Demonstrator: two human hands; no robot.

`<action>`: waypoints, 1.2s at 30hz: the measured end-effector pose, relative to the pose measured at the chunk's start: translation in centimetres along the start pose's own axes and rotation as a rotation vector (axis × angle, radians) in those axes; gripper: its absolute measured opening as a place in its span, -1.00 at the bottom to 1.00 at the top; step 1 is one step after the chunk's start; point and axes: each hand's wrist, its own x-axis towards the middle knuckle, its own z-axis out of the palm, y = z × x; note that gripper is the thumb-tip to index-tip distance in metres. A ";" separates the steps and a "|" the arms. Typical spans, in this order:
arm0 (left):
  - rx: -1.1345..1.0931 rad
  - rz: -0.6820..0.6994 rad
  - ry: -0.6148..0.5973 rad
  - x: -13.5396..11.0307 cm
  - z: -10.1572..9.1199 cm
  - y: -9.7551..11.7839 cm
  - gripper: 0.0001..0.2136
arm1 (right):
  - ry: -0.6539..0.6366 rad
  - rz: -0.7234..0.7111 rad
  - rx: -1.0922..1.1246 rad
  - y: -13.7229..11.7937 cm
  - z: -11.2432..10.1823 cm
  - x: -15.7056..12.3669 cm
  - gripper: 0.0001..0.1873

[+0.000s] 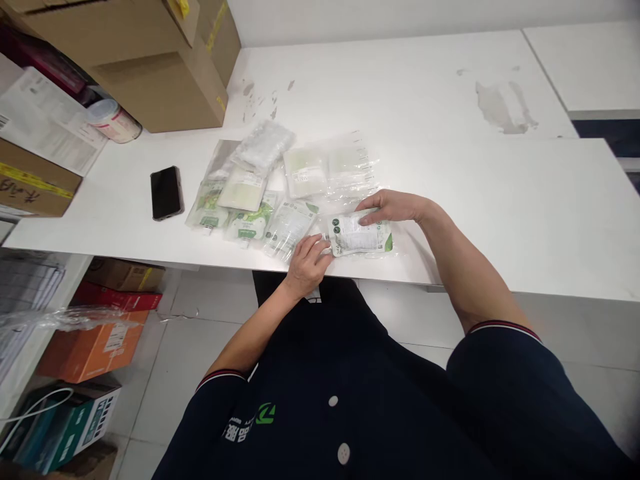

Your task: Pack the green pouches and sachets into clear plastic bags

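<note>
A white and green printed pouch in clear plastic lies near the table's front edge. My right hand grips its far edge, thumb over the printed face. At the pouch's left end, my left hand has its fingers curled and closed on the end; the fingertips are partly hidden. Just left of that hand is another printed pouch in clear wrap. Further left, two green-printed pouches lie under a pale flat packet. Beyond my hands are two more pale packets in clear bags.
A crumpled clear plastic bundle tops the pile. A black phone lies to the left. Large cardboard boxes and a tin stand at the back left. Below the white table, an orange box sits on a shelf.
</note>
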 end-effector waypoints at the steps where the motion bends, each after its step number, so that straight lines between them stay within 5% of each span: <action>1: -0.031 0.013 0.000 0.0 0.0 -0.1 -0.82 | -0.008 0.004 -0.003 0.0 -0.1 -0.1 -0.69; 11: -0.169 0.034 -0.067 0.2 -0.2 -0.1 -0.80 | -0.030 0.047 -0.037 0.8 -0.1 -0.5 -0.68; 17: -0.161 0.034 -0.110 1.0 -0.8 0.0 -0.83 | 0.415 -0.174 -0.494 0.1 2.5 -3.0 -0.58; 21: -0.191 -0.015 -0.068 1.7 -1.6 -0.3 -0.85 | 0.215 -0.220 -0.278 1.0 3.2 -7.6 -0.49; 25: -0.288 -0.198 -0.083 3.3 -2.6 -0.9 -0.86 | 0.086 -0.098 -0.135 2.3 3.1 -10.6 -0.07; 27: -0.285 -0.328 -0.105 4.8 -3.1 -1.3 -0.85 | 0.180 -0.077 -0.098 2.4 3.4 -10.3 -0.11; 30: -0.240 -0.481 -0.086 8.0 -3.1 -2.0 -0.84 | 0.433 -0.033 -0.012 2.4 3.8 -7.7 -0.44; 36: -0.038 -0.672 -0.189 14.1 -0.7 -4.0 -0.83 | 0.746 0.114 -0.001 2.7 3.0 -2.2 -0.52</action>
